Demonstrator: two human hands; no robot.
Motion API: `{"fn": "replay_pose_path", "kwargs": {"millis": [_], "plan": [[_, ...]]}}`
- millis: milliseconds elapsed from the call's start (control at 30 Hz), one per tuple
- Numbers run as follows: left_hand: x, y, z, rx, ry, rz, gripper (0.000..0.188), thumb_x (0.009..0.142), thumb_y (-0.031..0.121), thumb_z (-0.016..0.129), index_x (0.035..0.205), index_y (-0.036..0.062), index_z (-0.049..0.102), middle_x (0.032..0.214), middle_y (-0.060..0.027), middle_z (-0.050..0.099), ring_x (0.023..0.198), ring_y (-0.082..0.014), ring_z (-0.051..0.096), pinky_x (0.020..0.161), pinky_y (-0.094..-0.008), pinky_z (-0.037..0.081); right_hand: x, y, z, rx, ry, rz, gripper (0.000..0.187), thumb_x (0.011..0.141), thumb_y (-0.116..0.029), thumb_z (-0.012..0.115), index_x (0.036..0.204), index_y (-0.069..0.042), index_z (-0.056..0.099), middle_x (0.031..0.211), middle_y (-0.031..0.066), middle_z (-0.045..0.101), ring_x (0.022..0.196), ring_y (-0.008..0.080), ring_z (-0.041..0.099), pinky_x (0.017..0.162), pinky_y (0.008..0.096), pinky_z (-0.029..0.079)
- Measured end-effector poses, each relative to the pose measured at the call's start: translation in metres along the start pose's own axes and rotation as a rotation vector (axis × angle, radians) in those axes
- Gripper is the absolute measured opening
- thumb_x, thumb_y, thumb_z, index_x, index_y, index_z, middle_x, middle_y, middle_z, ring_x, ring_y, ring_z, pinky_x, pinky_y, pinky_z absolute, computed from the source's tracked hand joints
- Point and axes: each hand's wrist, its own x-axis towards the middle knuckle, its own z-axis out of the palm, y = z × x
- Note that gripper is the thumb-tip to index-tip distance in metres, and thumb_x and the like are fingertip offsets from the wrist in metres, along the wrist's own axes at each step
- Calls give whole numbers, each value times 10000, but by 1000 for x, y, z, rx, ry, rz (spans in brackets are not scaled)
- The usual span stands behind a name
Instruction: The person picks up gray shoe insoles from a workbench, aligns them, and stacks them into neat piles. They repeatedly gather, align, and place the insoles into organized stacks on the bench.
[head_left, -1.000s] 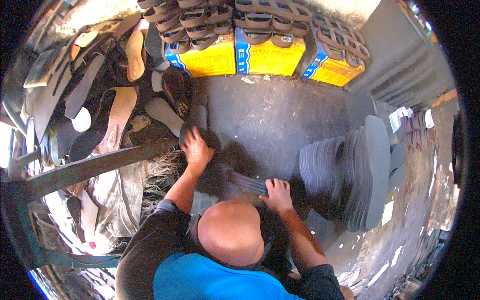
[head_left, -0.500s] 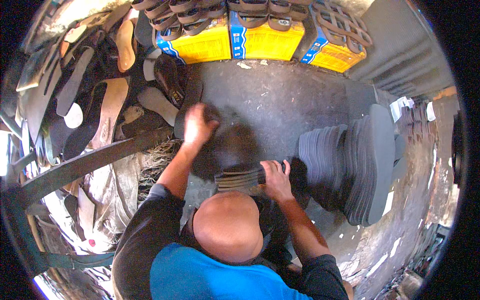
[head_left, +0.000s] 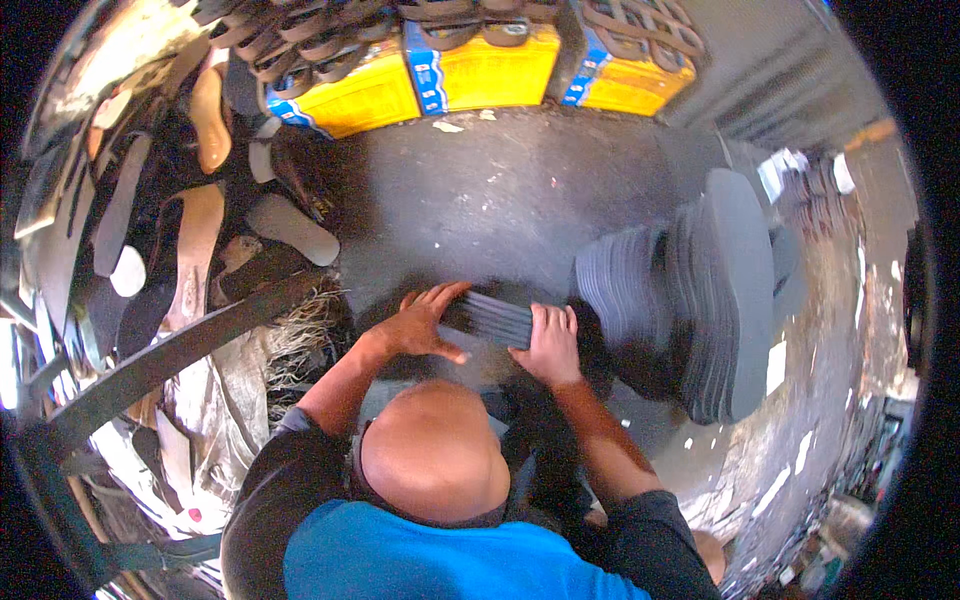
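A small stack of dark grey shoe soles (head_left: 492,318) lies in front of me, its layered edges facing up. My right hand (head_left: 552,342) grips the stack's right end, with fingers on the far side and thumb on the near side. At the left end is my left hand (head_left: 415,328), open, its fingers stretched along the far edge and its thumb spread apart. The palm's contact with the stack is unclear. To the right, a long row of grey soles (head_left: 640,300) stands on edge, with a large flat sole (head_left: 742,290) at its outer end.
Yellow and blue boxes (head_left: 500,75) line the far side, with brown strap sandals (head_left: 330,42) on top. Cut leather and sole pieces (head_left: 200,245) heap up at the left behind a dark bar (head_left: 170,352). A bundle of fibres (head_left: 305,345) hangs beside the bar.
My left hand has moved from a dark piece at the far left to the stack's left end. The stack has shifted slightly away from me and tilted, with my right hand still on it.
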Motion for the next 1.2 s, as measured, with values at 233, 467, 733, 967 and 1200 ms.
{"fn": "replay_pose_path", "kwargs": {"millis": [233,467,733,967,1200], "plan": [[-4,85,-65,176,130,432,869,642,211,900,1411,132,505,1457,-158,464,1387,-428,387,1162,-578,312,-7,3,11,403,310,-81,942,581,-325,932,1326,-18,444,1216,189,557,1184,422,523,1052,531,390],[16,64,-33,160,320,401,970,608,182,923,1436,57,433,1355,-171,529,1314,-383,480,1182,-524,305,-22,-1,13,262,321,-9,949,631,-387,909,1343,16,430,1233,216,549,1160,442,517,1019,534,401],[15,39,-59,-402,75,73,1033,562,123,1001,1389,86,384,1206,-89,569,1193,-232,530,1026,-415,462,-5,-37,-63,244,-90,104,1010,709,-601,820,1368,73,456,1286,262,559,1206,409,542,1017,492,436],[12,218,-203,-675,491,484,1048,737,409,863,1574,141,292,1434,-174,470,1293,-294,506,1089,-422,425,-12,-70,-293,768,278,-34,834,812,-535,795,1289,109,566,1233,312,627,1179,403,612,1036,439,465],[50,384,-154,151,690,1002,477,941,265,713,1349,59,578,1405,-171,568,1336,-331,518,1116,-462,399,-76,9,-434,1106,6,506,830,849,-584,743,1357,55,587,1322,174,638,1228,248,594,1057,370,458]]}}
